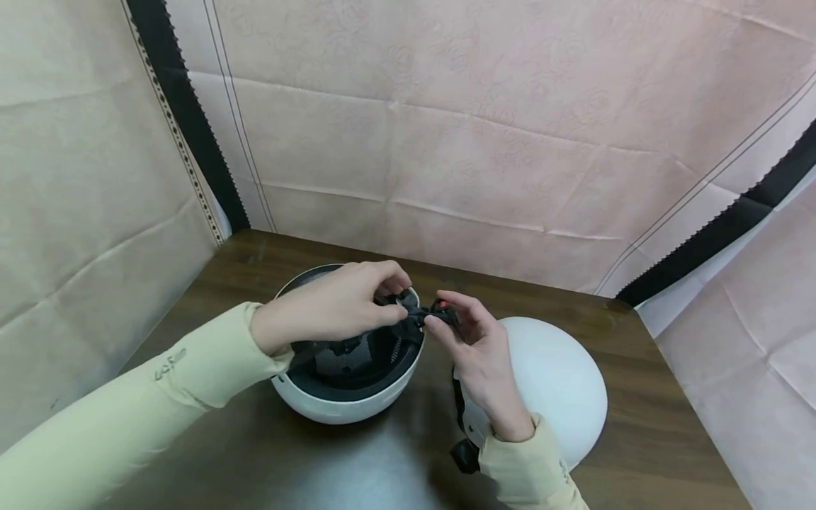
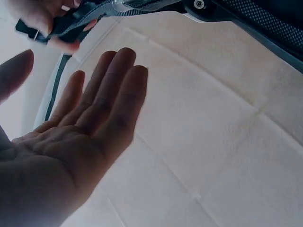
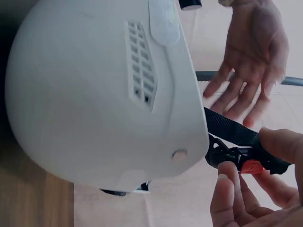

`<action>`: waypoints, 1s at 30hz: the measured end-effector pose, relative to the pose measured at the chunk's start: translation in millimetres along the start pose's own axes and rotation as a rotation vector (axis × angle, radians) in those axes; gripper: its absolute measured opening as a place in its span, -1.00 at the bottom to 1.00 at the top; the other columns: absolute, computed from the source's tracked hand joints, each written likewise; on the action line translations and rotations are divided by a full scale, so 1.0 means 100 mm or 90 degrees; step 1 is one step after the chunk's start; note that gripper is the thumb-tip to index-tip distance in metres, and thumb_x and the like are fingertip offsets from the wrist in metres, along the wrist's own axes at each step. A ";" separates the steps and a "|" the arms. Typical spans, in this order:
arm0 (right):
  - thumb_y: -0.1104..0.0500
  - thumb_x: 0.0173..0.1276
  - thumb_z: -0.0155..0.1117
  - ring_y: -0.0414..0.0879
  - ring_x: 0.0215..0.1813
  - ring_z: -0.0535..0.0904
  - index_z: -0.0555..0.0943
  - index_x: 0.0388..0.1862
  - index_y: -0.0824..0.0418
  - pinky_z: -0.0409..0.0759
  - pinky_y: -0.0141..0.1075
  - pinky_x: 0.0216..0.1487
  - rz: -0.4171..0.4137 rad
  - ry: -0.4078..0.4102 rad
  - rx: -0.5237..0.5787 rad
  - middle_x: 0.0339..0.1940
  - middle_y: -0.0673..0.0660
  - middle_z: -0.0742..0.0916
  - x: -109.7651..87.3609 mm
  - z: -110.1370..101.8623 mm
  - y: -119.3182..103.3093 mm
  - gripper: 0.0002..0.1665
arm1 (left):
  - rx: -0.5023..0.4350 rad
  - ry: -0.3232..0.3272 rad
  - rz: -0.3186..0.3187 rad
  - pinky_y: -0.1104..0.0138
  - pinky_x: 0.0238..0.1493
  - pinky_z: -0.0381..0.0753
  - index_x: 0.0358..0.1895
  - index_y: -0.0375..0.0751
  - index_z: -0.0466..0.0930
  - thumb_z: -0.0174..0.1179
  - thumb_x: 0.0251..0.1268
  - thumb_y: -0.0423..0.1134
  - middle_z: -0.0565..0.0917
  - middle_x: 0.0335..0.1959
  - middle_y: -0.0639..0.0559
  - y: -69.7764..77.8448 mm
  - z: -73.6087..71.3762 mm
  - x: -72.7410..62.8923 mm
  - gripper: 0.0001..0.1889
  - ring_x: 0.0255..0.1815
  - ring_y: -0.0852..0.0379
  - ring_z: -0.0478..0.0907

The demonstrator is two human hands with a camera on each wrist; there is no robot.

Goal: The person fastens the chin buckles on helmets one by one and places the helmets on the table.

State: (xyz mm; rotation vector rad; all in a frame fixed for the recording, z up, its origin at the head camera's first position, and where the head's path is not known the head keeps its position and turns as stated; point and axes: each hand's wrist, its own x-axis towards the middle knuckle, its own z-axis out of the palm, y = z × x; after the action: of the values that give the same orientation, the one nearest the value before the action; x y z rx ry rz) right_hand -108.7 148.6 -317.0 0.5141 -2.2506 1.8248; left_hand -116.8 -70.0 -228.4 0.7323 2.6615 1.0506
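A white helmet [image 1: 347,409] lies upside down on the table, its black lining facing up. My right hand [image 1: 478,347] pinches the end of its black chin strap [image 3: 229,126] by the buckle [image 3: 232,155], where a red piece [image 3: 252,166] shows. My left hand [image 1: 331,304] hovers over the helmet's opening beside the strap. In the left wrist view its fingers [image 2: 113,99] are extended and apart, holding nothing. The helmet's side vent [image 3: 141,64] appears in the right wrist view.
A second white helmet [image 1: 561,382] sits dome up to the right, partly behind my right forearm, with a black part [image 1: 465,457] at its near edge. The wooden table [image 1: 650,418] is bordered by pale hanging cloth [image 1: 446,156] at the back and sides.
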 end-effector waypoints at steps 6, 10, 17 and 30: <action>0.15 0.30 0.37 -0.03 -0.19 0.52 0.58 0.17 0.04 0.47 -0.39 -0.26 -0.030 -0.001 -0.008 -0.03 0.11 0.66 0.00 0.03 -0.03 -0.56 | 0.007 -0.028 0.027 0.16 0.15 0.49 0.18 -0.15 0.47 0.29 0.29 -0.22 0.62 0.05 0.02 0.03 0.11 0.15 -0.58 0.10 0.11 0.54; 0.13 0.33 0.35 -0.04 -0.13 0.56 0.57 0.17 0.02 0.52 -0.35 -0.18 -0.034 0.001 -0.007 0.03 0.08 0.66 0.02 0.04 -0.04 -0.58 | 0.004 -0.011 0.051 0.25 -0.05 0.55 0.12 -0.16 0.50 0.32 0.26 -0.26 0.67 -0.17 0.12 0.03 0.17 0.22 -0.62 -0.16 0.18 0.57; 0.15 0.32 0.35 -0.02 -0.11 0.58 0.58 0.13 0.08 0.55 -0.36 -0.09 -0.035 0.016 -0.002 -0.06 0.11 0.66 0.04 0.04 -0.02 -0.60 | -0.013 0.025 0.058 0.31 -0.32 0.51 0.06 -0.18 0.57 0.26 0.30 -0.35 0.60 -0.38 0.09 0.03 0.20 0.26 -0.72 -0.38 0.14 0.50; 0.30 0.26 0.39 0.00 -0.19 0.61 0.54 0.21 0.10 0.61 -0.26 -0.12 -0.068 0.007 0.002 -0.16 0.14 0.67 0.04 0.03 0.02 -0.48 | -0.113 0.042 0.079 0.30 -0.29 0.59 0.06 -0.15 0.55 0.17 0.36 -0.40 0.70 -0.25 0.12 0.04 0.22 0.24 -0.75 -0.33 0.14 0.63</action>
State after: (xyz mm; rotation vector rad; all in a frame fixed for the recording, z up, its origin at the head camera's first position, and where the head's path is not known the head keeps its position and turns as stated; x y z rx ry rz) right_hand -113.0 145.6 -317.5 0.6106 -2.1693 1.7740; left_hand -128.5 -42.2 -241.8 0.8485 2.5605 1.3460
